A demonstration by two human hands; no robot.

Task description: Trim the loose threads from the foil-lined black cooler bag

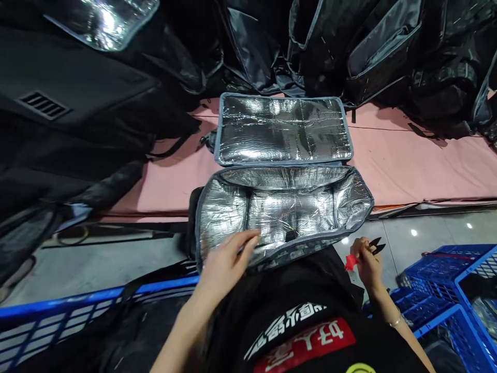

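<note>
An open cooler bag (285, 207) with a shiny silver foil lining rests against my lap, its lid (283, 129) folded back onto the pink table. My left hand (227, 261) lies on the bag's near rim, fingers spread and reaching into the lining. My right hand (367, 261) is to the right of the bag, closed around small thread snips (375, 246) with black blades and a red tip. The snips are clear of the bag.
The pink table (419, 160) holds heaps of black bags (388, 52) at the back and left. Blue plastic crates (454, 290) stand at my right, another blue crate (58, 316) at my left. Grey tiled floor shows below the table edge.
</note>
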